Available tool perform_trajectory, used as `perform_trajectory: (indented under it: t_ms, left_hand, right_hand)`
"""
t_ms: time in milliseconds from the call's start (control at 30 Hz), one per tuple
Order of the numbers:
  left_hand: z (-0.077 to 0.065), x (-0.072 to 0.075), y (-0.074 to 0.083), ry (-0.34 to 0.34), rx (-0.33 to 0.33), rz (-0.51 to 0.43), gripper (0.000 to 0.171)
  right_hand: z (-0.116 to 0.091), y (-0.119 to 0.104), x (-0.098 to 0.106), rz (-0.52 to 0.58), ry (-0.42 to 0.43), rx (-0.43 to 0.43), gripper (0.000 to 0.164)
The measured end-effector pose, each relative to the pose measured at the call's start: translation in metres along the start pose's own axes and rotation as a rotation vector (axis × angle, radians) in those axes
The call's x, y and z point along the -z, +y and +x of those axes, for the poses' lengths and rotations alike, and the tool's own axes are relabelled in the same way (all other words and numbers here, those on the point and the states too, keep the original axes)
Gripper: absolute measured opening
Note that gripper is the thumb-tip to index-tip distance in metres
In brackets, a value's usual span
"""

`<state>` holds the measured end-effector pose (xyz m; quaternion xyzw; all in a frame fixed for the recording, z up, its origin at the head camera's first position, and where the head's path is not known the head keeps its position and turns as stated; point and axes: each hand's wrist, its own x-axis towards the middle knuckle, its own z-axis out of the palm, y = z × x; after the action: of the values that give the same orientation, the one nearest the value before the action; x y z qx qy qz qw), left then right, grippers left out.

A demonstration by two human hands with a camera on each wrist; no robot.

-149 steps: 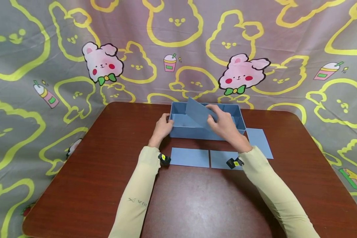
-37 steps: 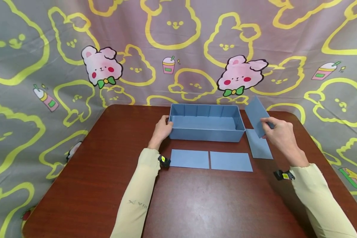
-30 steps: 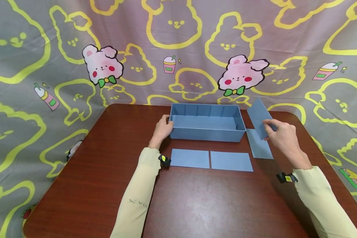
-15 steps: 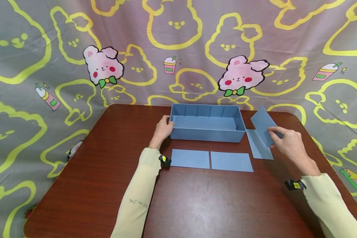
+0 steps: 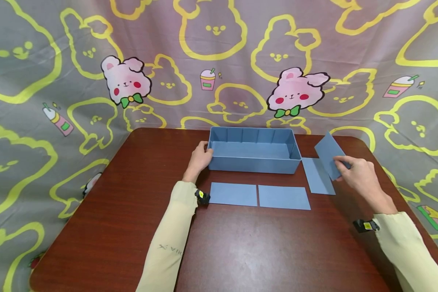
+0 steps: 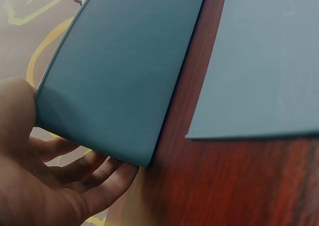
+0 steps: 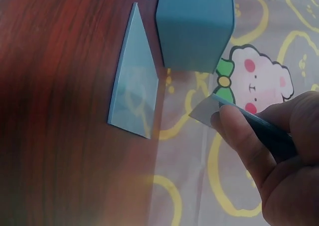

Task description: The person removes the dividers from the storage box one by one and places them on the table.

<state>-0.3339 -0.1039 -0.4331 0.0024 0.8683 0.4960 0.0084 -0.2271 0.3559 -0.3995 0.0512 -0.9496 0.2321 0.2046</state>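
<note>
A shallow, open-topped blue box [image 5: 253, 165] stands toward the back of the table, its inside wall ribbed with vertical grooves. My left hand [image 5: 199, 157] grips its left end; in the left wrist view the fingers [image 6: 109, 186] lie along the end wall and the thumb is at the rim. Right of the box, my right hand [image 5: 361, 174] pinches a thin blue divider panel [image 5: 328, 152] by its right edge, tilted up above the table. A second flat panel [image 5: 315, 178] lies beneath and left of it. The right wrist view shows the held panel [image 7: 203, 111] nearly edge-on.
Two more blue panels, a left one [image 5: 233, 194] and a right one [image 5: 284, 197], lie side by side in front of the box. The dark red-brown table [image 5: 131, 202] has rounded corners. A patterned curtain [image 5: 168, 32] hangs behind and at the sides.
Five seconds ago my right hand held the panel over the box; it has since carried it right, past the box's end, and lowered it somewhat. My left hand has stayed at the box.
</note>
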Motion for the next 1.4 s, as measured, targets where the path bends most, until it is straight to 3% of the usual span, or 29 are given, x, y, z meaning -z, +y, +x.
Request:
perform_trajectory:
  t_ms: [300,700,1133,1400]
  left_hand:
    - [0.002,0.000,0.001,-0.010,0.005,0.004,0.052]
    - [0.001,0.000,0.004,-0.009,0.011,0.013,0.052]
    - [0.000,0.000,0.002,0.002,0.016,0.009,0.050]
    - [-0.001,0.001,0.002,-0.006,0.022,0.006,0.052]
  right_hand:
    - [0.001,0.005,0.003,-0.048,-0.095,-0.112,0.030]
    - [0.002,0.011,0.001,-0.062,-0.182,-0.167,0.032]
    - [0.006,0.019,0.003,-0.092,-0.408,-0.239,0.041]
    - [0.008,0.028,0.009,-0.041,-0.565,-0.233,0.046]
